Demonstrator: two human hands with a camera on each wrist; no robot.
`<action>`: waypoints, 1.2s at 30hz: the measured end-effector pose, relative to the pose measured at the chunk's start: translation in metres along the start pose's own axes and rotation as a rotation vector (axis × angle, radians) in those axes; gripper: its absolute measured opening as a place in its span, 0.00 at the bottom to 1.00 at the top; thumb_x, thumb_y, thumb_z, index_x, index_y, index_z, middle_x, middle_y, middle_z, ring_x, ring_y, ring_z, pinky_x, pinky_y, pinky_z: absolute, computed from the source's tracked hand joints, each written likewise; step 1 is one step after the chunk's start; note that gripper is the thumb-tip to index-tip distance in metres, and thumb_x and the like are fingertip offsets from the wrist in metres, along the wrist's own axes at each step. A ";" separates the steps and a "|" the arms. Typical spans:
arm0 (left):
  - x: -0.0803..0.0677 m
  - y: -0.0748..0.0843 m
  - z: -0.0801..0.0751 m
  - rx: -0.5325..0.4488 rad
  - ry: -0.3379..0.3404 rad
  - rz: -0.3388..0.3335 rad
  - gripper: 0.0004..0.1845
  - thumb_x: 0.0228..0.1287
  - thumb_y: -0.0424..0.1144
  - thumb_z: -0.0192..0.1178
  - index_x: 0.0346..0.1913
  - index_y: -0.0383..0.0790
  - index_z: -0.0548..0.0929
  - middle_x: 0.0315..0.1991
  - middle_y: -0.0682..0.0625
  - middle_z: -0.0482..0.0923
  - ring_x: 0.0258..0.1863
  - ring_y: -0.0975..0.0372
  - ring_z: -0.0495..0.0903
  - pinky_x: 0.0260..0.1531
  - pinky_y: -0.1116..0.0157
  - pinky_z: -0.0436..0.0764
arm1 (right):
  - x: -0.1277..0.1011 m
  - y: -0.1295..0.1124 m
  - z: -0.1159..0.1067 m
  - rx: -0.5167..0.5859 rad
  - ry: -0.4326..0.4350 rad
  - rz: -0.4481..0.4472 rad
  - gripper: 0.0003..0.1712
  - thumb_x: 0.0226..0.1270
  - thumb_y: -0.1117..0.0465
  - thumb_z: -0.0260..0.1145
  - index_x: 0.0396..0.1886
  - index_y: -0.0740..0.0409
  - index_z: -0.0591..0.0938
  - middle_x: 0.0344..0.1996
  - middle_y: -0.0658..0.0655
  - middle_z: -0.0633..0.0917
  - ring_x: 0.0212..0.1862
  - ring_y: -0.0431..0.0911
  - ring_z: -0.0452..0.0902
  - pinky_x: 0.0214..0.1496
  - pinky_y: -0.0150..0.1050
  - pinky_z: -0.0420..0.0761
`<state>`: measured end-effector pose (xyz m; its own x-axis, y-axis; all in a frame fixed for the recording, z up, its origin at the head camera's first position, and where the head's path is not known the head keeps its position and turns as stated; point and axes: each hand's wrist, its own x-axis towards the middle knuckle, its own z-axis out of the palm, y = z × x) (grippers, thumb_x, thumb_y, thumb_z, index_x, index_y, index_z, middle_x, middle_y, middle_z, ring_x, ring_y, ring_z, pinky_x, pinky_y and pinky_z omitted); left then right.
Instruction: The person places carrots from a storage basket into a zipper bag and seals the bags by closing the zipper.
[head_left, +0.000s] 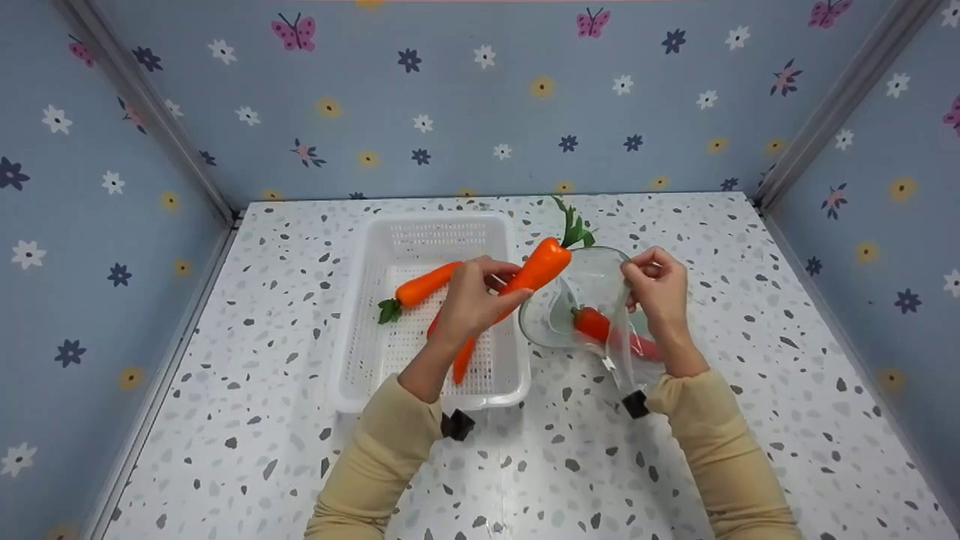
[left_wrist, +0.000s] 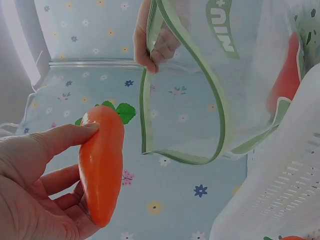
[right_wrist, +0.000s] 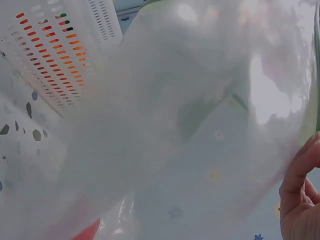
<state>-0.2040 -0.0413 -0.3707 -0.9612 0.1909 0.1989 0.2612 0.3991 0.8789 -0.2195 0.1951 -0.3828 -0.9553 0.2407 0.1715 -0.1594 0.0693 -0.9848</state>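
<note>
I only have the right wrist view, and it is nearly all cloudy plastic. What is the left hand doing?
Observer: The left hand grips a carrot beside the open mouth of the clear bag.
Operator: Is anything in the bag already?
Observer: Yes, the head view shows one carrot inside, low in the bag.
Operator: And the white basket?
Observer: One more carrot lies in the white basket; the right hand pinches the bag's rim.

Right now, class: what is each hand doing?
Left hand: fingers curled round a carrot.
Right hand: pinching the clear bag rim, holding it open.
</note>
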 end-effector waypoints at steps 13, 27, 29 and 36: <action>-0.013 -0.002 0.009 0.120 -0.122 0.022 0.14 0.47 0.35 0.67 0.39 0.35 0.83 0.31 0.48 0.77 0.30 0.60 0.75 0.30 0.70 0.75 | -0.001 -0.001 -0.001 -0.013 -0.004 0.014 0.05 0.53 0.75 0.56 0.22 0.64 0.72 0.10 0.52 0.72 0.06 0.39 0.64 0.07 0.28 0.66; -0.003 0.000 0.031 0.368 -0.224 0.004 0.12 0.47 0.36 0.66 0.37 0.36 0.84 0.30 0.49 0.79 0.29 0.62 0.73 0.28 0.70 0.72 | -0.003 0.001 0.001 -0.014 -0.022 -0.029 0.03 0.53 0.75 0.55 0.24 0.67 0.73 0.10 0.52 0.72 0.06 0.39 0.63 0.07 0.29 0.66; 0.000 0.002 0.034 0.418 -0.239 0.011 0.12 0.47 0.36 0.66 0.37 0.36 0.84 0.30 0.50 0.79 0.29 0.61 0.73 0.28 0.69 0.71 | -0.004 0.000 0.002 -0.017 -0.022 -0.030 0.03 0.53 0.75 0.56 0.24 0.67 0.73 0.11 0.52 0.72 0.06 0.39 0.63 0.08 0.28 0.66; 0.008 0.006 0.049 0.528 -0.313 0.030 0.10 0.47 0.36 0.66 0.34 0.36 0.85 0.27 0.51 0.77 0.25 0.62 0.70 0.23 0.70 0.68 | 0.005 0.019 -0.001 0.003 -0.010 -0.025 0.03 0.53 0.74 0.57 0.23 0.65 0.73 0.11 0.53 0.72 0.06 0.40 0.62 0.07 0.29 0.66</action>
<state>-0.2058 0.0062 -0.3849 -0.9020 0.4315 0.0132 0.3734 0.7643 0.5257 -0.2273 0.1990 -0.4007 -0.9536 0.2288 0.1956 -0.1839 0.0717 -0.9803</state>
